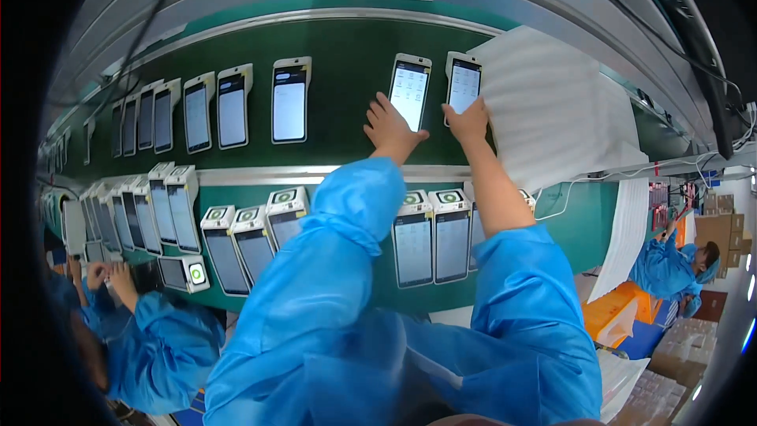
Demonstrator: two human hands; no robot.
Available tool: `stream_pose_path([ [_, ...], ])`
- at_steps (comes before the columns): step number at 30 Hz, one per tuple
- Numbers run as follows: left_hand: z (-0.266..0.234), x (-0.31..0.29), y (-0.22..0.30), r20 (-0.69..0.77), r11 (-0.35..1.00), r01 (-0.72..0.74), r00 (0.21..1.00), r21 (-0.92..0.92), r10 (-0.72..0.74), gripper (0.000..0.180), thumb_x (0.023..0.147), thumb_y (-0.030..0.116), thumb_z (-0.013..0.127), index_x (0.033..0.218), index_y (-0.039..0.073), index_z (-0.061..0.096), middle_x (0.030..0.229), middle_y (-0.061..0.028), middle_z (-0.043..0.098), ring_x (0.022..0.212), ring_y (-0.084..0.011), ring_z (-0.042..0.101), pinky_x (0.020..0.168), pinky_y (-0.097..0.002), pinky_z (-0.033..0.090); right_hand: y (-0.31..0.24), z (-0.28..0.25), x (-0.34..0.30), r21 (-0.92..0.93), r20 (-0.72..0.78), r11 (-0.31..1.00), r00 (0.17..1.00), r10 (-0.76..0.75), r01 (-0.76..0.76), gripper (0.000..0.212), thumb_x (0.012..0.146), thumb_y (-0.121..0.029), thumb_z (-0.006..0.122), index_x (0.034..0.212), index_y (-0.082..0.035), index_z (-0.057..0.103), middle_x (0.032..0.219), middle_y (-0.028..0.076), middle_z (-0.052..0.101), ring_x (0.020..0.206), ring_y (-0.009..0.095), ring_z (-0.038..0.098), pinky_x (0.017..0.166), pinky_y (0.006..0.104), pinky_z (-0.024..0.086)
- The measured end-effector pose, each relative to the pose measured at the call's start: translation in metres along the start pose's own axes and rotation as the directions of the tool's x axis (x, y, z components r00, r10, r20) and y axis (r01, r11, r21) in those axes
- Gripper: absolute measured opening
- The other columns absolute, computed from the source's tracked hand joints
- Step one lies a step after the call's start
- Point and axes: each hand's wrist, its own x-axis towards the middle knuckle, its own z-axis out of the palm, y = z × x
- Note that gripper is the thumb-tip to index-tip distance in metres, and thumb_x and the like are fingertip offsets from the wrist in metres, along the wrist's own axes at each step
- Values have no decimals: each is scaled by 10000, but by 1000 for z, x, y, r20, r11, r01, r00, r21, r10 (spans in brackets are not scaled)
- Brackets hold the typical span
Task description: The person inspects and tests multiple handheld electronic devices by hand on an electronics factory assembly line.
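Two white handheld terminals with lit screens lie on the dark green belt ahead of me, slightly tilted. My left hand (393, 128) is at the lower end of the left terminal (410, 93), fingers spread along its left side and thumb out to the right. At the right terminal (464, 83), my right hand (471, 120) closes around the lower end, its thumb on the left edge; the far-side fingers are partly hidden. Another lit terminal (290, 102) lies alone farther left. Below my arms, several terminals with green ring marks, such as one (414, 248), stand on the green bench (363, 292).
White foam sheeting (552, 110) covers the belt at right. More terminals (197, 114) line the belt leftward. A co-worker's hands (110, 278) are at the bench's left end; another person (670, 268) is at far right. A white cable (568, 199) crosses the bench.
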Motion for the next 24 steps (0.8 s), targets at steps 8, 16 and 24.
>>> stream_pose_path([
  [8, 10, 11, -17, -98, 997, 26, 995, -74, -33, 1064, 557, 202, 777, 1364, -60, 135, 1116, -192, 450, 1037, -329, 473, 908, -369, 397, -6, 4, 3, -46, -149, 989, 980, 134, -142, 982, 603, -382, 747, 1315, 43, 220, 1252, 263, 378, 1176, 380, 397, 982, 425, 353],
  [16, -12, -37, -39, -177, 939, 60, 976, -339, -126, 840, 525, 248, 761, 1177, -64, 333, 1084, -226, 479, 993, -359, 517, 856, -391, 453, -32, -24, -40, 120, 74, 991, 996, 54, -63, 1067, 567, -377, 749, 1348, 70, 175, 1245, 274, 407, 1159, 367, 431, 965, 381, 375],
  [24, -37, -157, -69, -406, 849, -137, 908, -510, -97, 918, 555, 223, 729, 1261, -105, 243, 1117, -265, 428, 1077, -391, 421, 934, -413, 373, -58, -73, -146, 655, 320, 736, 945, -66, -170, 1053, 637, -274, 779, 1362, 115, 120, 1235, 271, 454, 1070, 289, 530, 897, 326, 427],
])
